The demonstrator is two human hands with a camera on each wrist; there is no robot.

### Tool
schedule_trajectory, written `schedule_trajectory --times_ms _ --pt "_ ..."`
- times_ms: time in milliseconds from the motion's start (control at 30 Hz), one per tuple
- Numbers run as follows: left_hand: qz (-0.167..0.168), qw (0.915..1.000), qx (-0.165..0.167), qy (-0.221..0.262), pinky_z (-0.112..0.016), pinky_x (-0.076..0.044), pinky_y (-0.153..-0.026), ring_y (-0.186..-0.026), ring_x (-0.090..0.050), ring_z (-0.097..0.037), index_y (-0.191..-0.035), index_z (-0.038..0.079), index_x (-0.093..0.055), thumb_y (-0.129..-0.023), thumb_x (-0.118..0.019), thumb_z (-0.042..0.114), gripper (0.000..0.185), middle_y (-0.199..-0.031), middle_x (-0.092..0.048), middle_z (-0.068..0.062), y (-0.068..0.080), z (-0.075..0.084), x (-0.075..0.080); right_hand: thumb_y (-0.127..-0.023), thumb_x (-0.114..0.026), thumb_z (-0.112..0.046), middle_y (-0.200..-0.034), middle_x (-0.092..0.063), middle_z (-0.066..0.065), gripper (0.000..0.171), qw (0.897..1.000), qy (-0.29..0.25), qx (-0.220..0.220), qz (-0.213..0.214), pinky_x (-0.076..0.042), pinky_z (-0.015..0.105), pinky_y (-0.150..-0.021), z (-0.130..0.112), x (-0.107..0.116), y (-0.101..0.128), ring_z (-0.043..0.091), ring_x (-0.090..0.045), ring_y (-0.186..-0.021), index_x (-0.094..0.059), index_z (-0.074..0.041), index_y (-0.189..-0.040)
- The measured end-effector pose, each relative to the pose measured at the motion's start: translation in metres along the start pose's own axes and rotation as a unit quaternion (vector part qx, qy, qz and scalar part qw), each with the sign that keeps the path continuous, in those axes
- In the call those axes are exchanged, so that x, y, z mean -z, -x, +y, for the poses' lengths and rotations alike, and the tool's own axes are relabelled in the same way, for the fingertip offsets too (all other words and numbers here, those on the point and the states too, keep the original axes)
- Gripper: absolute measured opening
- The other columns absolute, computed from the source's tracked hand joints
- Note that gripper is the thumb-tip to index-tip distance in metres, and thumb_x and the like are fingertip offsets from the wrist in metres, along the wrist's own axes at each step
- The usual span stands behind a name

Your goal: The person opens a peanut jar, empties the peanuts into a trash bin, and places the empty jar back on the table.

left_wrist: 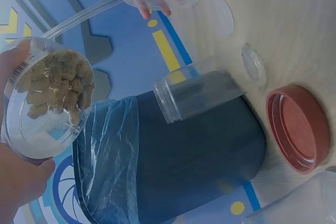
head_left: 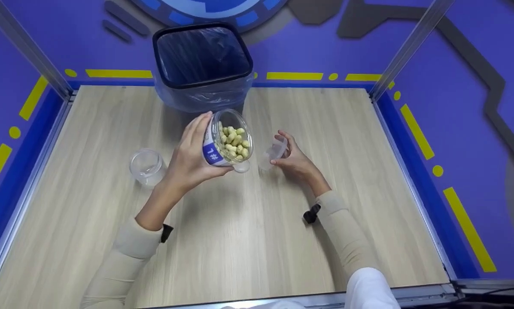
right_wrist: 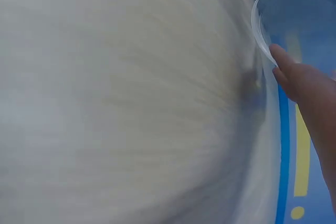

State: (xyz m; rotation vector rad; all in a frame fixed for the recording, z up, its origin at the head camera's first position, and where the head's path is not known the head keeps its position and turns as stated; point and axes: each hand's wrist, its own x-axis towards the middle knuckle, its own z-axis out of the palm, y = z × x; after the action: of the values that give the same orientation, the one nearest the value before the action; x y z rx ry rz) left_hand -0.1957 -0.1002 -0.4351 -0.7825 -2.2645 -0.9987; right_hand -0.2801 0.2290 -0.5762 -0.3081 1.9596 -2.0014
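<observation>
Hands over a light wood-grain tabletop [head_left: 248, 240] edged by an aluminium frame. Left hand [head_left: 190, 161] grips a clear plastic jar [head_left: 227, 138] with a blue-and-white label, fingers and thumb curled round its side. Jar is raised off the table and tipped on its side, its clear end toward the head camera; pale yellow-green pellets [head_left: 234, 142] are heaped inside. Left wrist view shows the same jar [left_wrist: 44, 98], pellets pressed against the clear end.

Right hand [head_left: 294, 162] holds a small clear plastic cup [head_left: 274, 151] just right of the jar, thumb and fingertips pinching its rim, the cup tilted toward the jar. Right wrist view: a fingertip lies on the cup's rim [right_wrist: 262, 30]; rest of that frame is blurred.

A second clear jar [head_left: 146, 166], no contents visible, stands on the table left of the left hand, near but apart. A small clear disc [head_left: 241, 166] lies on the table below the held jar. Black bin with a translucent liner [head_left: 203, 64] stands at the far table edge, behind both hands. Left wrist view also shows a red-brown lid [left_wrist: 296, 128] lying on the table.
</observation>
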Motion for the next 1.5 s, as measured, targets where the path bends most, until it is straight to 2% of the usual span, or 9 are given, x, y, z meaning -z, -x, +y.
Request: schedule_trajectory --times_ms 100,233,367,500,667,833,1000,1267,1500 --pt "0.002 1.0000 -0.001 0.002 -0.040 -0.033 -0.119 -0.144 -0.039 -0.031 -0.152 -0.004 -0.038 -0.055 -0.100 0.039 0.123 -0.153 -0.045 -0.018 0.001 -0.001 -0.001 -0.076 -0.084 0.002 -0.164 -0.021 0.014 0.111 0.998 0.057 0.001 -0.002 -0.016 0.049 -0.125 -0.001 0.006 0.000 0.034 -0.014 -0.155 -0.014 -0.010 -0.161" --pt "-0.002 1.0000 0.003 0.001 -0.040 -0.033 -0.119 -0.144 -0.039 -0.031 -0.152 -0.004 -0.037 -0.054 -0.101 0.038 0.123 -0.154 -0.044 -0.018 0.002 -0.002 -0.001 -0.078 -0.085 0.001 -0.165 -0.019 0.015 0.113 0.994 0.106 -0.012 -0.025 -0.029 0.052 -0.120 -0.002 0.014 0.004 0.038 -0.025 -0.150 -0.010 -0.008 -0.162" --pt "-0.007 0.9999 0.008 0.001 -0.040 -0.032 -0.120 -0.144 -0.038 -0.031 -0.153 -0.003 -0.036 -0.055 -0.100 0.038 0.124 -0.154 -0.044 -0.018 0.004 -0.003 0.001 -0.082 -0.079 0.007 -0.168 -0.013 0.016 0.109 0.994 0.083 -0.043 -0.053 -0.048 0.042 -0.107 -0.003 0.020 0.009 0.041 -0.041 -0.142 -0.007 -0.007 -0.162" --pt "-0.007 0.9999 0.011 0.000 -0.040 -0.033 -0.119 -0.144 -0.038 -0.031 -0.152 -0.003 -0.037 -0.055 -0.100 0.037 0.123 -0.154 -0.044 -0.017 0.004 -0.004 0.001 -0.086 -0.077 0.001 -0.166 -0.020 0.019 0.099 0.988 0.131 -0.063 -0.060 -0.050 0.035 -0.104 -0.006 0.025 0.014 0.037 -0.046 -0.139 -0.012 -0.004 -0.162" --pt "-0.010 0.9998 0.015 -0.004 -0.039 -0.034 -0.119 -0.145 -0.038 -0.029 -0.152 -0.002 -0.038 -0.056 -0.100 0.037 0.121 -0.154 -0.044 -0.017 0.006 -0.005 0.003 -0.089 -0.077 -0.009 -0.159 -0.033 0.024 0.092 0.974 0.207 -0.072 -0.049 -0.045 0.045 -0.109 -0.013 0.024 0.013 0.037 -0.048 -0.137 -0.020 0.001 -0.160" --pt "-0.010 0.9997 0.022 -0.003 -0.039 -0.035 -0.118 -0.145 -0.037 -0.028 -0.153 0.000 -0.037 -0.056 -0.100 0.037 0.122 -0.155 -0.043 -0.016 0.007 -0.005 0.004 -0.098 -0.065 -0.012 -0.160 -0.031 0.025 0.073 0.973 0.199 -0.115 -0.013 -0.050 0.044 -0.104 -0.016 0.020 0.008 0.035 -0.044 -0.140 -0.025 0.004 -0.157" --pt "-0.012 0.9996 0.023 -0.006 -0.039 -0.034 -0.118 -0.145 -0.037 -0.028 -0.154 0.000 -0.036 -0.056 -0.099 0.038 0.122 -0.155 -0.042 -0.016 0.009 -0.006 0.005 -0.102 -0.056 -0.011 -0.160 -0.032 0.025 0.062 0.972 0.178 -0.150 0.026 -0.055 0.044 -0.097 -0.024 0.015 0.008 0.033 -0.054 -0.125 -0.030 0.006 -0.155" --pt "-0.015 0.9996 0.021 -0.005 -0.042 -0.034 -0.119 -0.145 -0.037 -0.030 -0.153 -0.001 -0.036 -0.056 -0.100 0.036 0.122 -0.155 -0.042 -0.018 0.012 -0.009 0.005 -0.101 -0.055 -0.011 -0.153 -0.039 0.025 0.059 0.966 0.213 -0.144 0.039 -0.056 0.042 -0.093 -0.025 0.014 0.011 0.027 -0.059 -0.102 -0.034 0.005 -0.154" --pt "-0.028 0.9992 0.024 -0.015 -0.041 -0.033 -0.119 -0.145 -0.037 -0.031 -0.152 -0.002 -0.036 -0.056 -0.100 0.035 0.122 -0.155 -0.043 -0.018 0.014 -0.010 0.006 -0.102 -0.054 -0.015 -0.156 -0.036 0.024 0.058 0.957 0.261 -0.122 0.041 -0.046 0.047 -0.107 -0.036 0.012 0.010 0.036 -0.043 -0.141 -0.034 0.003 -0.154"
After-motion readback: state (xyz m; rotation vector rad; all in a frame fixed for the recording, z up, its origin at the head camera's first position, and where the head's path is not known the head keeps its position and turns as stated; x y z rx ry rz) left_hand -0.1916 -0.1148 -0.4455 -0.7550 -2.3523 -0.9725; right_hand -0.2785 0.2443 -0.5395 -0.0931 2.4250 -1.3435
